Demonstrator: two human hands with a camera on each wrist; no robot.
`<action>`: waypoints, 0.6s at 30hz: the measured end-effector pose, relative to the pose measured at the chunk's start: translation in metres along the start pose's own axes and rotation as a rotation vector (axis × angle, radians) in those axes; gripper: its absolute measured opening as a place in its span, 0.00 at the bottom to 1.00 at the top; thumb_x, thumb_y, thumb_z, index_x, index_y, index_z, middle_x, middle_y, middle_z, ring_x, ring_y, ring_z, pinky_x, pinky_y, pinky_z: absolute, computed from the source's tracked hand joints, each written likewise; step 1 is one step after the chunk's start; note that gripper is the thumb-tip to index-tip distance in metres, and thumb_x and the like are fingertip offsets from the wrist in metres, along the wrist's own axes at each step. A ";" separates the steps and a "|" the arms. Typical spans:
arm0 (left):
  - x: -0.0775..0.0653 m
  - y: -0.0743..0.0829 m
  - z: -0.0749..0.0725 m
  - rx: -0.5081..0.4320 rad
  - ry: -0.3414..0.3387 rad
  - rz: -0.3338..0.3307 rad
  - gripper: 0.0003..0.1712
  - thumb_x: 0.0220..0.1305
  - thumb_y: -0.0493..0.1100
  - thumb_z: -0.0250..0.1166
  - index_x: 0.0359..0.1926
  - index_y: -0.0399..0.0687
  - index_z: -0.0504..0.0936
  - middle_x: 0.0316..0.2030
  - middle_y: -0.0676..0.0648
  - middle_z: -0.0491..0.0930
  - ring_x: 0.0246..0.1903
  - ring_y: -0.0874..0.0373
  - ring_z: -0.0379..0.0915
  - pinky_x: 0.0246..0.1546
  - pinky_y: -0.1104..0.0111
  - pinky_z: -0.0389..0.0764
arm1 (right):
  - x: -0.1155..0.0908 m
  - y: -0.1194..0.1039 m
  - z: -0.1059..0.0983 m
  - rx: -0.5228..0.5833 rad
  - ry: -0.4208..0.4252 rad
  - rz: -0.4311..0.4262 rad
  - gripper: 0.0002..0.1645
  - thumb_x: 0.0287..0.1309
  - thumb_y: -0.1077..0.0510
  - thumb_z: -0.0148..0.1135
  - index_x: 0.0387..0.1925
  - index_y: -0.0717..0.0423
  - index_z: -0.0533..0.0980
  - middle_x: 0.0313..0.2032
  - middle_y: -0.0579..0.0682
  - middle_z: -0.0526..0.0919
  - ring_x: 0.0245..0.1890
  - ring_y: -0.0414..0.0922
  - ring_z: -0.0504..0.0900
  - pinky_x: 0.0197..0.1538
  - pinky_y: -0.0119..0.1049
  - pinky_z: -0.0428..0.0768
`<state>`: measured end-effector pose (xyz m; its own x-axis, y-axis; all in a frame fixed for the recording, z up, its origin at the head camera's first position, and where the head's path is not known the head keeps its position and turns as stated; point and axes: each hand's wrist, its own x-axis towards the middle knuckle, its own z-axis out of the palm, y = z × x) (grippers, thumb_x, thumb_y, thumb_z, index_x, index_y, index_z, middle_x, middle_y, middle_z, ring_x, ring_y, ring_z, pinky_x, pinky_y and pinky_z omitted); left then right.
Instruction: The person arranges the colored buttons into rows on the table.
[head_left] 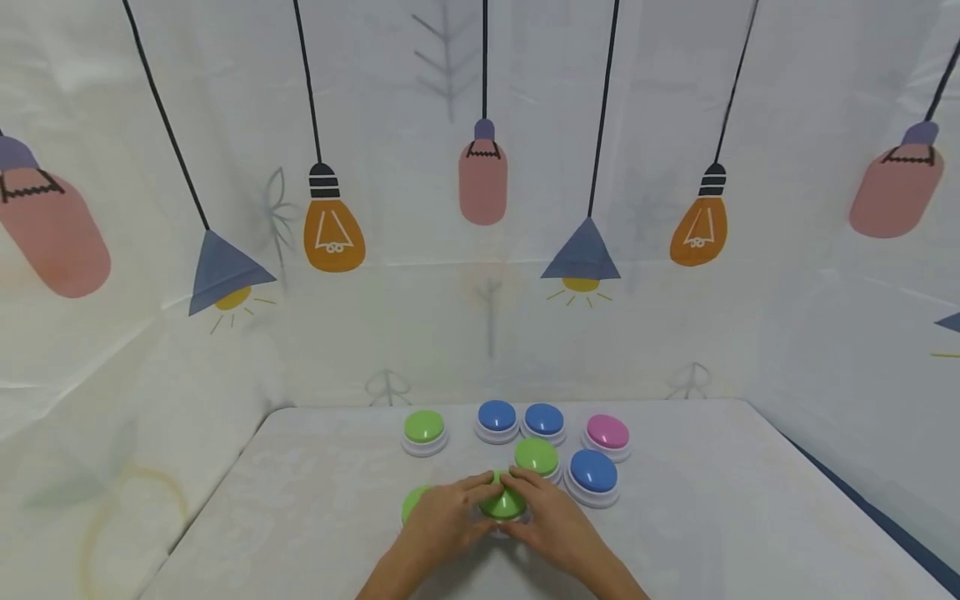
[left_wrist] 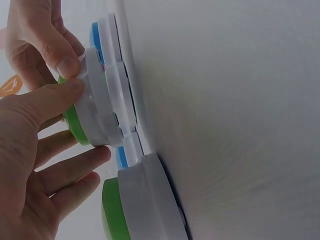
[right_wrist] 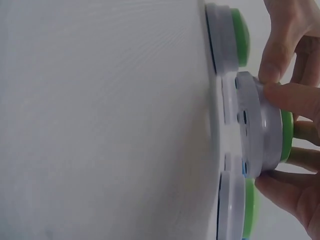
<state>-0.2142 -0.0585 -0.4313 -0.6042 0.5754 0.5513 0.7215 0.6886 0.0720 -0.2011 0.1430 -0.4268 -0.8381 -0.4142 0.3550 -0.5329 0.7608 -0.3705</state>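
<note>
Head view: green-domed, white-based button [head_left: 504,503] above the table [head_left: 705,492], gripped by left hand [head_left: 442,518] and right hand [head_left: 555,518], thumbs close together.

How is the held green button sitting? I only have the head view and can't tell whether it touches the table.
Observer: It's lifted: the right wrist view shows a gap between the held green button and the table.

Operator: What about its underside?

Observer: Dark openings show on the bottom of it, in that same view.

Operator: My left hand half covers another green button. What's hidden there?

Observer: Its white base, which the left wrist view shows resting on the table.
</note>
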 end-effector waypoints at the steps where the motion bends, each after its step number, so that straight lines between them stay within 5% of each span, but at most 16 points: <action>1: 0.000 0.001 0.000 0.000 -0.008 0.000 0.28 0.49 0.52 0.77 0.54 0.55 0.85 0.52 0.48 0.84 0.41 0.55 0.86 0.32 0.70 0.84 | -0.001 0.001 0.000 0.000 0.001 -0.002 0.36 0.49 0.50 0.76 0.60 0.57 0.76 0.61 0.56 0.77 0.58 0.54 0.79 0.58 0.50 0.78; 11: 0.001 0.006 0.003 0.006 -0.059 -0.014 0.26 0.50 0.54 0.76 0.52 0.56 0.85 0.52 0.49 0.85 0.38 0.55 0.86 0.32 0.69 0.84 | -0.007 0.008 0.000 0.022 0.000 -0.042 0.35 0.50 0.49 0.76 0.59 0.58 0.77 0.58 0.59 0.79 0.55 0.55 0.81 0.57 0.50 0.79; 18: -0.002 0.008 0.005 0.017 -0.059 0.011 0.25 0.48 0.53 0.77 0.49 0.55 0.86 0.49 0.50 0.86 0.41 0.58 0.85 0.37 0.69 0.84 | -0.008 0.009 0.002 0.053 -0.078 -0.038 0.35 0.49 0.52 0.76 0.59 0.57 0.77 0.58 0.57 0.79 0.55 0.54 0.81 0.58 0.49 0.79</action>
<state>-0.2092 -0.0515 -0.4362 -0.6157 0.6072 0.5023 0.7223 0.6896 0.0518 -0.1991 0.1529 -0.4346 -0.8226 -0.4816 0.3024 -0.5682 0.7173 -0.4034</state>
